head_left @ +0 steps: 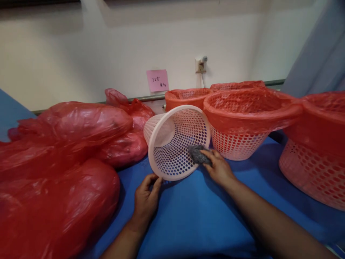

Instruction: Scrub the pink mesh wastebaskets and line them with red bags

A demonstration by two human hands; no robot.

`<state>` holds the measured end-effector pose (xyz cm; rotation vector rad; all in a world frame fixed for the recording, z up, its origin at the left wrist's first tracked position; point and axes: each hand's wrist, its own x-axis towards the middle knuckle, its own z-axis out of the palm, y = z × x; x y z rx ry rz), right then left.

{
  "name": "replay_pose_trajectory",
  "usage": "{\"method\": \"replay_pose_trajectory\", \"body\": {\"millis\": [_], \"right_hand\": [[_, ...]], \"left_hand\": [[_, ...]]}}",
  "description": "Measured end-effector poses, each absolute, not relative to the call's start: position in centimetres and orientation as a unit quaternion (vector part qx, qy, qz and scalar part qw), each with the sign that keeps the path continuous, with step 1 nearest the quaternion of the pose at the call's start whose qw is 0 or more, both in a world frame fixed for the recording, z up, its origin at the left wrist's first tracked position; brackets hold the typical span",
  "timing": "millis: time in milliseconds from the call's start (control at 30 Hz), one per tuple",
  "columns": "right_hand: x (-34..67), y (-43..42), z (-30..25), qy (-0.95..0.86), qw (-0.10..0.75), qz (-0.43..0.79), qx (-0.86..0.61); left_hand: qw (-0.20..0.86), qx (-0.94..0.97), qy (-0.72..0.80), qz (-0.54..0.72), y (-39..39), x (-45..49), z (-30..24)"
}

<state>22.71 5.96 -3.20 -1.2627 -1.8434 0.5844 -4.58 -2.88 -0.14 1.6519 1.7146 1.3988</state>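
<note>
Pink basket (176, 144) (grey wad (198, 154) at mouth)

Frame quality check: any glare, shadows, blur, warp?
All head view: glossy highlights on the red bags; soft shadows on the wall; white basket holes distinct, grey pad texture soft; basket at the right edge looks stretched, probably wide-angle distortion.

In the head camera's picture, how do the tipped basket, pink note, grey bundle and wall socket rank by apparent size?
1. Tipped basket
2. Pink note and grey bundle: too alike to rank; the right hand partly covers the bundle
3. Wall socket
</note>
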Motion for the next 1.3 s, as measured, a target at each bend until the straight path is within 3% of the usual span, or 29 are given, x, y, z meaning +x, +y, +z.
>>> {"method": "replay_pose_trajectory", "body": {"millis": [133, 267, 367, 533, 667, 933, 1000, 1133, 1233, 1300], "right_hand": [[22.9, 5.7, -2.9, -0.763, 0.341, 0.192, -0.514], [20.5, 3.0, -2.0, -0.825, 0.310, 0.321, -0.348], [19.7, 2.3, -1.7, -0.813, 0.321, 0.399, -0.276], [22.2, 4.9, -2.3, -0.760, 0.391, 0.260, -0.449], [23.6, 5.9, -2.6, -0.736, 0.346, 0.179, -0.554], [19.4, 2.7, -2.8, -0.784, 0.330, 0.439, -0.290], [19.7, 3.3, -3.1, -0.774, 0.364, 0.416, -0.309], [22.5, 5.8, -3.4, -0.724, 0.438, 0.245, -0.474], [23.7, 6.5, -3.3, -0.711, 0.402, 0.176, -0.549], [23.3, 5.9, -3.2, -0.743, 0.363, 0.211, -0.521]], "left_hand": [[0.220, 0.598, 0.605, 0.478, -2.7, -4.2, -0.1], [0.290, 0.637, 0.590, 0.403, -2.3, -3.7, -0.8], [0.275, 0.634, 0.594, 0.412, -2.4, -4.0, -0.9], [0.196, 0.593, 0.607, 0.491, -3.0, -4.4, 0.0], [0.199, 0.585, 0.610, 0.496, -2.9, -4.2, 0.1], [0.279, 0.642, 0.600, 0.386, -2.3, -3.7, -0.9], [0.271, 0.634, 0.597, 0.410, -2.5, -3.9, -0.7], [0.226, 0.604, 0.607, 0.464, -2.8, -4.2, -0.1], [0.220, 0.596, 0.605, 0.479, -2.7, -4.2, -0.1], [0.250, 0.614, 0.598, 0.451, -2.6, -4.1, -0.4]]}}
